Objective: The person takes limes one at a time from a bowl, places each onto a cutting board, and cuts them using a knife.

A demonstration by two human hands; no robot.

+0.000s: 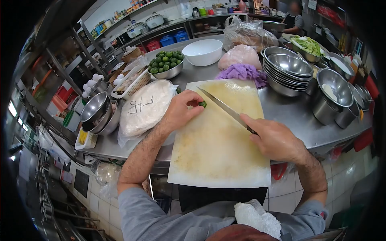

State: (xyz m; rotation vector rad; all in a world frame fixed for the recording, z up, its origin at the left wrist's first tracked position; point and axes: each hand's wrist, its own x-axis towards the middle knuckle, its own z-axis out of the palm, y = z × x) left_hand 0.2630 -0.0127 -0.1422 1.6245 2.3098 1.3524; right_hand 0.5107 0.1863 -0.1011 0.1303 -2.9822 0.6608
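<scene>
My left hand [185,107] is closed around a small green calamansi-like citrus fruit [202,104] at the upper left of the cutting board [219,152]. My right hand [271,136] grips the dark handle of a kitchen knife [225,109]. Its blade slants up and left over the board, the tip above and close to the fruit; whether they touch I cannot tell. Behind my left hand, a metal bowl [173,73] is heaped with more green citrus fruits [165,61]. Another green fruit [178,90] shows partly beside my left wrist.
Left of the board lies a marked plastic-wrapped package [146,104]. A purple cloth [242,73] rests at the board's far edge, near a white bowl [203,52]. Stacked metal bowls [287,72] stand to the right. Another person [293,20] is at the back right.
</scene>
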